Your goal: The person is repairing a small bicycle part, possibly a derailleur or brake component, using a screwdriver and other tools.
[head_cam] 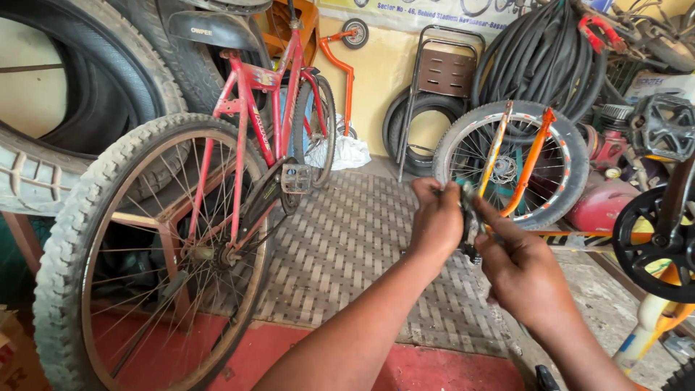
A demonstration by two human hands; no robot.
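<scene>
My left hand [436,221] raised mid-frame, forearm coming up from bottom, fingers curled tight round dark pedal [469,226]. My right hand [523,269] just beside it, fingers pinching same pedal from right side. Pedal sits between both hands, above woven mat [347,246]. Red bicycle [246,137] at left. Banner [405,13], pale with blue lettering, across yellow wall at top. Small orange-forked wheel [510,163] behind hands.

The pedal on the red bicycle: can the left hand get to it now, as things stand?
Probably not at once. The left hand is closed on a small dark part that the right hand also holds. The way to the pedal looks open, but the fingers are full.
</scene>
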